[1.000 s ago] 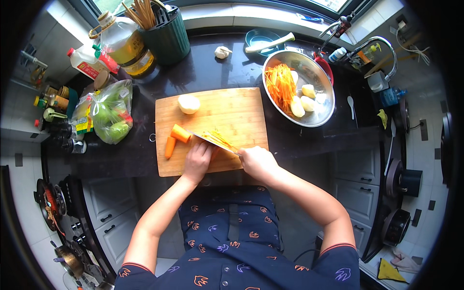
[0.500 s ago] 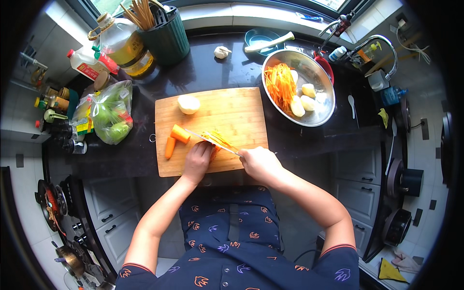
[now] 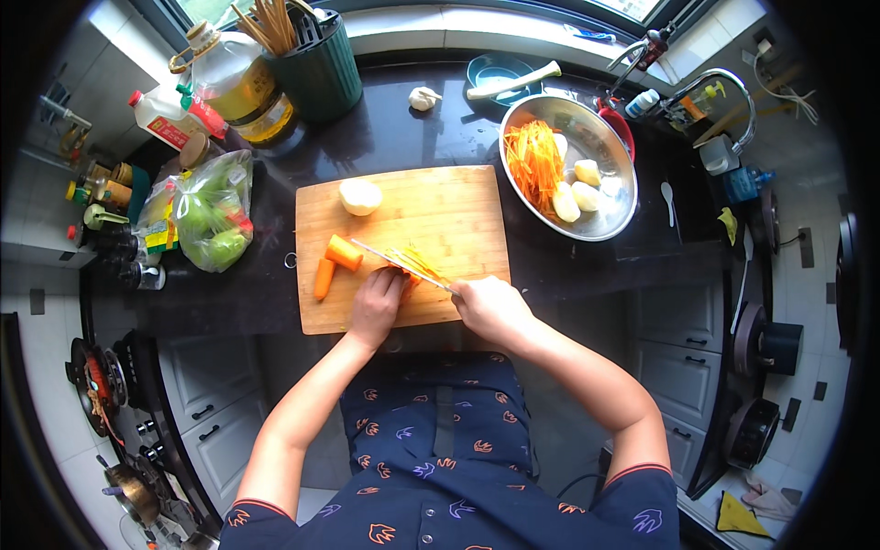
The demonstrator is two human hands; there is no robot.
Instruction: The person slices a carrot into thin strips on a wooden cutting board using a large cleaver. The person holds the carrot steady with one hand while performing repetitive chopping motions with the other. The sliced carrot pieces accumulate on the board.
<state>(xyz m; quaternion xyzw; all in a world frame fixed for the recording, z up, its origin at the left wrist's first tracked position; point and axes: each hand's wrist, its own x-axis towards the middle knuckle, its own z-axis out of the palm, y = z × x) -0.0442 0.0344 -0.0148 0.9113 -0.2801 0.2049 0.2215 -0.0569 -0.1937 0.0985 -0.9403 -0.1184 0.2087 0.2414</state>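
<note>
On the wooden cutting board (image 3: 431, 197) my left hand (image 3: 376, 302) presses a piece of carrot, mostly hidden under its bent fingers. My right hand (image 3: 493, 307) is closed round the handle of a kitchen knife (image 3: 403, 265). The blade slants across the carrot, right beside my left fingertips. Thin carrot strips (image 3: 422, 259) lie along the blade's far side. Left of the blade tip are two larger carrot chunks (image 3: 344, 253), close together. A peeled potato (image 3: 360, 196) rests near the board's far left.
A steel bowl (image 3: 625, 206) with shredded carrot (image 3: 534, 160) and several peeled pieces (image 3: 587, 171) stands right of the board. Garlic (image 3: 423, 98) and a blue-green dish (image 3: 486, 70) sit behind. At left are a bag of green vegetables (image 3: 213, 215), an oil jug (image 3: 240, 87) and a chopstick holder (image 3: 316, 73).
Both hands and the knife stay in nearly the same place on the board. The blade tip sits very slightly farther from me.
</note>
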